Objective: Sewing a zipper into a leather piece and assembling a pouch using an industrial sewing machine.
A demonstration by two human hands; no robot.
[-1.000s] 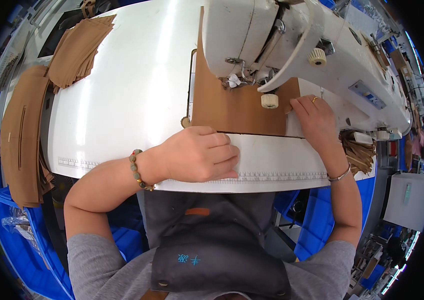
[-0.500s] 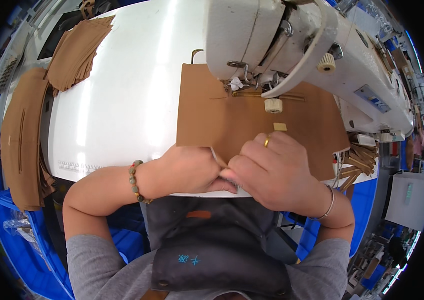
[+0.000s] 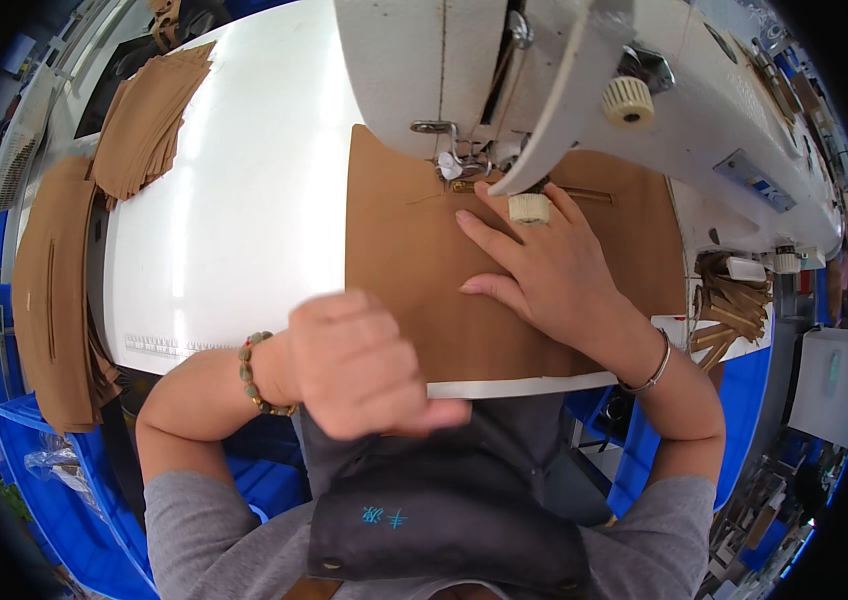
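A flat brown panel (image 3: 409,290) lies under the head of a white sewing machine (image 3: 399,60). A brass-coloured zipper (image 3: 584,193) shows in a slot across it, close to the presser foot (image 3: 459,165). My right hand (image 3: 554,265) rests open on the panel, fingers spread, fingertips beside the zipper and behind the white knob (image 3: 529,208). Off the panel's near left corner, my left hand (image 3: 359,365) is closed above the table's front edge, slightly blurred, with the thumb pointing right. Whatever its curled fingers may hold is hidden.
Stacked brown pieces (image 3: 154,120) lie at the back left, with slotted brown panels (image 3: 54,290) hanging nearer. Loose brown strips with zippers (image 3: 729,310) sit right of the machine. Blue bins (image 3: 64,500) flank the white table (image 3: 234,200).
Both hands have parted from the panel's near edge. My right hand has gone forward and flattened beside the zipper; my left has drawn back and closed. The small yellow piece no longer shows.
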